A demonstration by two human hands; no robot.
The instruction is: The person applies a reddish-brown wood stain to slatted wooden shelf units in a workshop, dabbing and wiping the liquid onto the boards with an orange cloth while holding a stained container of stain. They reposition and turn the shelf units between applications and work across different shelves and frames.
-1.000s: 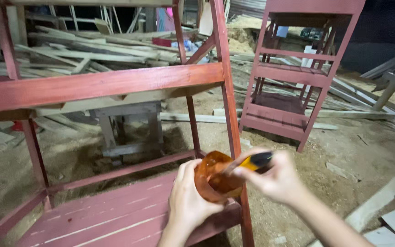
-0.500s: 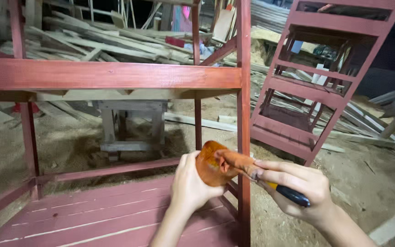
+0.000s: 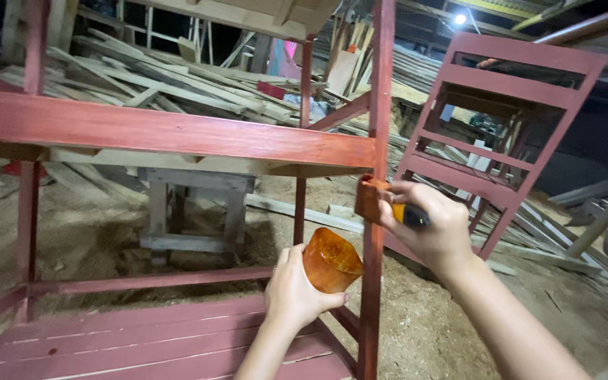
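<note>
Your right hand (image 3: 434, 229) grips the paint-coated brush (image 3: 373, 199) against the red wooden post (image 3: 380, 105); your left hand (image 3: 295, 290) clasps the orange paint cup (image 3: 330, 260) below. Stroke evenly along the grain.

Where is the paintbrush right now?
In the head view, the paintbrush is right of centre, held in the right hand, its bristles against the red post, above the orange cup.

Brush (image 3: 373, 199) now out of cup (image 3: 331, 260), up vs. red post (image 3: 376, 176).
</note>
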